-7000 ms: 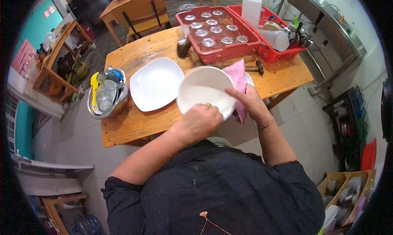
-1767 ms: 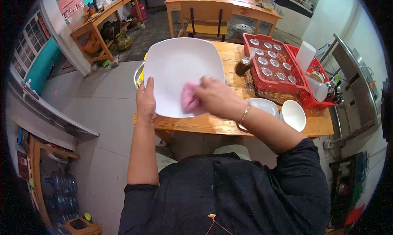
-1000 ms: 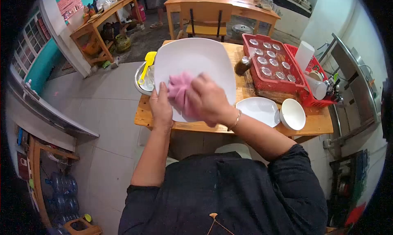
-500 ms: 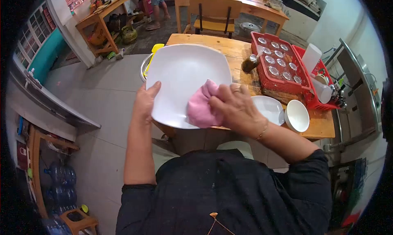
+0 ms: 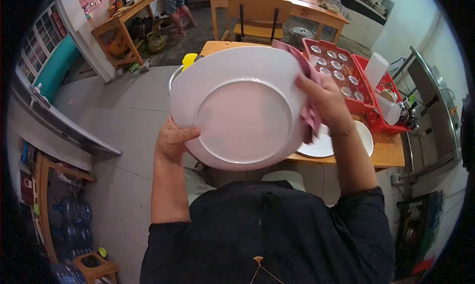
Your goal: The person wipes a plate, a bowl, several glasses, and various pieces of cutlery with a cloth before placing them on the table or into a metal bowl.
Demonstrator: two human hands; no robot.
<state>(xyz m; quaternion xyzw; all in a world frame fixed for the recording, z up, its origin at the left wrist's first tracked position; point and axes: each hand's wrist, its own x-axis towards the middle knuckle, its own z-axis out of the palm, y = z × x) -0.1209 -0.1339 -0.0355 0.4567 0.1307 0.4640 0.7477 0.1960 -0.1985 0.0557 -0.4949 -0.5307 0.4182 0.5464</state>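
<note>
A large white plate (image 5: 245, 120) is held up in front of me, its underside with a round raised ring facing me. My left hand (image 5: 175, 138) grips the plate's lower left edge, thumb on the underside. At the right edge, my right hand (image 5: 324, 101) grips the plate together with a pink cloth (image 5: 310, 118), which hangs over the rim and partly behind it. Below my right hand lie a white dish (image 5: 319, 146) and a white bowl (image 5: 365, 138), both partly hidden.
The wooden table (image 5: 391, 153) bears a red basket (image 5: 363, 103) of clear-topped containers and another red basket (image 5: 381, 120) with utensils. A yellow object (image 5: 188, 61) shows behind the plate. A person (image 5: 175, 6) stands at the back left, near a wooden table.
The plate has been turned over, from its inner face to its underside. My right hand has moved with the cloth from the plate's middle to its right edge. The person behind has shifted left.
</note>
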